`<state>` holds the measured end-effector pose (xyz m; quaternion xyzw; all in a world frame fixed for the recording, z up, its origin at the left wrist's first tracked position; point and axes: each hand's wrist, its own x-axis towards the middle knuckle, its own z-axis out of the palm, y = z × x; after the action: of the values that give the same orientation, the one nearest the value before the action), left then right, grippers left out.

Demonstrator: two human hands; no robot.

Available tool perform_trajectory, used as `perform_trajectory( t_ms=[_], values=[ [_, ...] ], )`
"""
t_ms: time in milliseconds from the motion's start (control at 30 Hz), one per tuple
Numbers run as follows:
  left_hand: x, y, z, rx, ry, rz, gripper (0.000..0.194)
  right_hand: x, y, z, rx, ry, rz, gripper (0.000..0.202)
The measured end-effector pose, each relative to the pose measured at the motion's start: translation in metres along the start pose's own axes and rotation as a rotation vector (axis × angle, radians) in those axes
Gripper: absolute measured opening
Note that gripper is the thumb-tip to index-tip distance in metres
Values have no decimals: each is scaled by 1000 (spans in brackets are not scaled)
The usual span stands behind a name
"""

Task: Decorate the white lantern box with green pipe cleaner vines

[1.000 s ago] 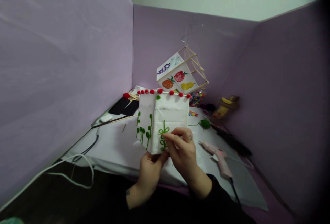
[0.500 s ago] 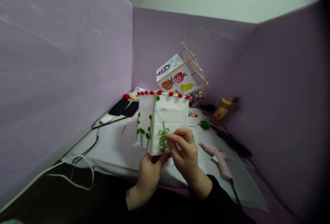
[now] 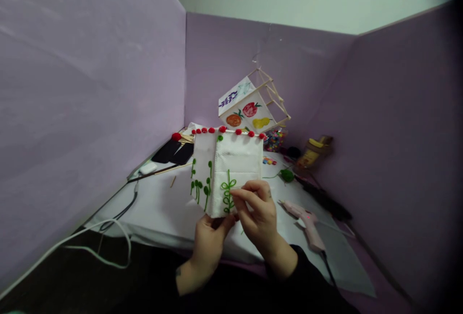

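Upright before me is a white fabric-covered box, trimmed along its top edge with red pom-poms. Green leafy stems decorate both visible faces. My left hand grips the box at its bottom edge, fingers partly hidden beneath it. Against the front face, my right hand is pinched at the green yarn shaped into a looped, leafy stem. A short green strand shows below that hand.
A pink glue gun lies on the right of the white-covered table. Behind, a stick-framed lantern with painted fruit hangs. Also around are a green yarn ball, a yellow-lidded jar, a black phone-like object and a white cable.
The whole view has shifted very slightly. Both hands and the box hold practically the same position, with the right fingertips still at the green yarn.
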<state>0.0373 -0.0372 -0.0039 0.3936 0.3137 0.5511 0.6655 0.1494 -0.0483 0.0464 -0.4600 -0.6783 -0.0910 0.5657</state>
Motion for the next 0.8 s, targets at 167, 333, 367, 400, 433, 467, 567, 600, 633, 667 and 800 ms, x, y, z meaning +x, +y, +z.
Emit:
perform_trajectory(
  t_ms=[167, 333, 367, 400, 433, 467, 567, 600, 633, 667, 800],
  values=[
    [0, 1, 1, 8, 10, -16, 31, 2, 0, 5, -35, -23, -21, 18],
    [-1, 1, 1, 4, 15, -12, 31, 2, -1, 4, 5, -12, 23, 16],
    [-1, 0, 0, 11, 15, -11, 29, 1, -1, 2, 51, -7, 49, 16],
    [-1, -1, -1, 20, 15, -9, 28, 0, 0, 1, 106, 2, 81, 15],
    [-1, -2, -2, 29, 20, -5, 27, -2, 2, -1, 164, 23, 115, 14],
    [-1, -3, -3, 33, 26, 0, 26, -4, 3, -2, 229, 59, 152, 12],
    [-1, -8, -6, 3, 38, 28, 22, -6, 11, -7, 426, 282, 288, 5],
    [-1, -10, -6, -14, 37, 35, 21, -6, 15, -8, 478, 359, 341, 5],
    [0, -11, -7, -28, 36, 41, 20, -6, 18, -9, 521, 419, 394, 7],
    [0, -12, -7, -37, 34, 45, 19, -5, 21, -11, 553, 458, 442, 7],
    [1, -11, -7, -54, 46, 49, 20, -3, 30, -13, 667, 439, 545, 12]
  ],
)
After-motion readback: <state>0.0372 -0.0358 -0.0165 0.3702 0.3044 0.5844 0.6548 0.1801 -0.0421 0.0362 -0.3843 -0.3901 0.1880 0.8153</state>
